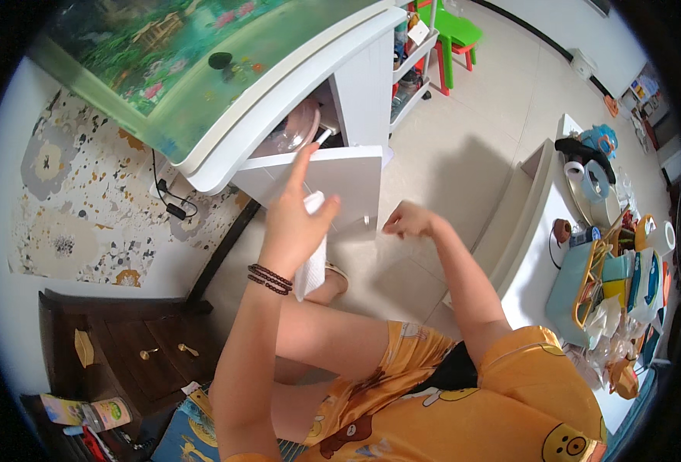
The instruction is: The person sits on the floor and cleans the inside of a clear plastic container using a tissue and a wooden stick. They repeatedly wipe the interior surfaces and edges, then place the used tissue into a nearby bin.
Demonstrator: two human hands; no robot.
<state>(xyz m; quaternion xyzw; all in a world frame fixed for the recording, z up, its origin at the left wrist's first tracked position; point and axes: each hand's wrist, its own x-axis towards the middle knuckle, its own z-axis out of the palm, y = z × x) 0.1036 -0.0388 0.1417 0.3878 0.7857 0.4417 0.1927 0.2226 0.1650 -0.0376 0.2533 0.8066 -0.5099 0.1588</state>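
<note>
My left hand [301,222] holds a folded white cloth or paper towel [311,271] under its palm. Its index finger points at the top edge of the open white cabinet door [349,185]; whether it touches is unclear. Just right of the door's edge, near the small metal handle [366,220], is my right hand [412,219], its fingers curled and nothing visible in them. Behind the door, a clear plastic container [303,124] shows inside the cabinet [366,86]. A fish tank [196,75] with a green painted-looking backdrop stands on the cabinet.
A dark wooden drawer unit [144,352] stands lower left. On the right, a white table [534,277] bears a light blue organizer box [568,289], bowls and packets. A white rolling cart [412,75] and a green plastic chair [456,29] are beyond the cabinet. A black cable [170,202] hangs by the wall.
</note>
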